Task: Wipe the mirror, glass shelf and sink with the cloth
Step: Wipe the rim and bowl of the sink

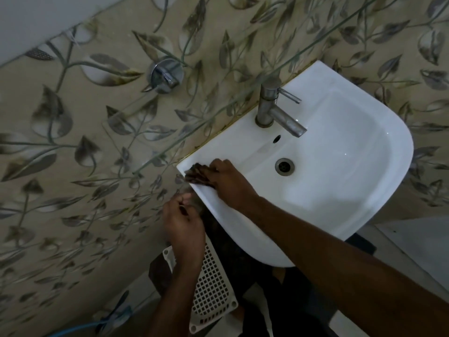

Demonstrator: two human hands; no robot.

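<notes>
A white sink is fixed to the leaf-patterned wall. A dark cloth lies on its near-left corner rim and drapes over the edge. My right hand presses the cloth flat against the rim with its fingers stretched over it. Just below that corner, outside the basin, my left hand has its fingers curled at the cloth's blurred hanging end. The glass shelf shows as a transparent edge running diagonally above the sink.
A steel tap stands at the back of the basin, above the drain. A chrome wall valve sits to the left. Under the sink lie a white perforated plastic panel and a blue hose.
</notes>
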